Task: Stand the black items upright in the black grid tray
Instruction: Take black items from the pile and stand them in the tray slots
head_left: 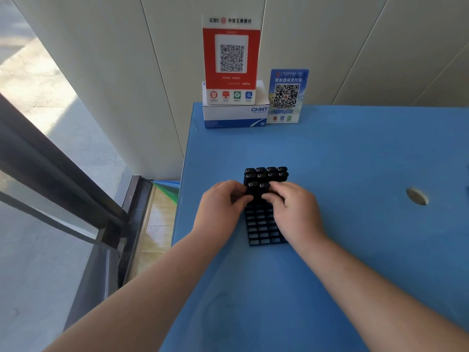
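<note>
Between both hands (258,201): upright black items (257,188), tray (264,232).

Open blue tabletop (355,161) is seen right of and behind the black grid tray (264,229). The tray's far rows are filled by upright black items (266,172); the near cells are left open. The far edge is blocked by a white box (234,116) and two QR signs (288,96).

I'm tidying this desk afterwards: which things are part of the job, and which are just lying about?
Part of the job:
black grid tray
black items standing in its far rows
left hand and right hand, both at the third row

Lying about:
red payment sign
blue payment sign
white box
</note>
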Action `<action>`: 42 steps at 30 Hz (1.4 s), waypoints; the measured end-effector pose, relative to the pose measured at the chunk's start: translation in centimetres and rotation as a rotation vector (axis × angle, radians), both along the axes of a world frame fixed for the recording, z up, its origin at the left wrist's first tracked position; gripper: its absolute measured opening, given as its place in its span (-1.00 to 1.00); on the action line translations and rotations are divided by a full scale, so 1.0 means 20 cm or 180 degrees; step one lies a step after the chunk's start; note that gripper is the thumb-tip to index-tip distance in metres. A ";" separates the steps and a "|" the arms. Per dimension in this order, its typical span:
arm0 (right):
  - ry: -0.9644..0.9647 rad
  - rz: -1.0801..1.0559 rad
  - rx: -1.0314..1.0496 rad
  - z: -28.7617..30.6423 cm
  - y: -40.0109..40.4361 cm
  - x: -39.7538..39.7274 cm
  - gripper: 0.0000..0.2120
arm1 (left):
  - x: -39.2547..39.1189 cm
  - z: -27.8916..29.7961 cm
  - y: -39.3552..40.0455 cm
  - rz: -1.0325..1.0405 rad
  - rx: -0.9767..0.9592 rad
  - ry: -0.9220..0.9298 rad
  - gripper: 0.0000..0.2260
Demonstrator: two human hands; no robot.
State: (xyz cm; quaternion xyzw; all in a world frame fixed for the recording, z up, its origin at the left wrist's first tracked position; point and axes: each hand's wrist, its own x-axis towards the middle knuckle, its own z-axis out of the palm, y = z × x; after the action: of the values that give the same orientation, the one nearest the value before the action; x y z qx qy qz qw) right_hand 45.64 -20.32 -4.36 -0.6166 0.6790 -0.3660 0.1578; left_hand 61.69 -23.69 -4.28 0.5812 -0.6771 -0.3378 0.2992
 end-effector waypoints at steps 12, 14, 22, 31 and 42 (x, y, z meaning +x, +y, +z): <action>-0.0444 -0.0495 0.0205 0.05 0.19 -0.09 -0.84 | 0.00 0.11 0.10 -0.0153 0.0289 0.0169 -0.86; -0.0479 -0.0564 0.0137 0.08 0.25 -0.15 -0.83 | -0.01 0.14 0.16 -0.0385 0.0292 0.0090 -0.88; -0.0001 -0.0958 0.0086 0.23 0.64 -0.52 -0.79 | -0.21 0.26 0.39 -0.1265 -0.0625 -0.1081 -0.76; 0.1078 -0.1514 0.0835 0.39 1.38 -0.93 -0.55 | -0.69 0.36 0.78 -0.1616 -0.1233 -0.1671 -0.56; 0.0950 -0.1966 0.1180 0.39 2.04 -1.35 -0.55 | -1.27 0.32 1.35 -0.2064 -0.1167 -0.1530 -0.56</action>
State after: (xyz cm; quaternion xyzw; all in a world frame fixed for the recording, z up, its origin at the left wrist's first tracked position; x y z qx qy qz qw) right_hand 18.54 20.53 3.53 -0.3906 0.9028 -0.1735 0.0484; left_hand 36.38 3.35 2.10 0.3381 -0.9235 -0.1437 0.1099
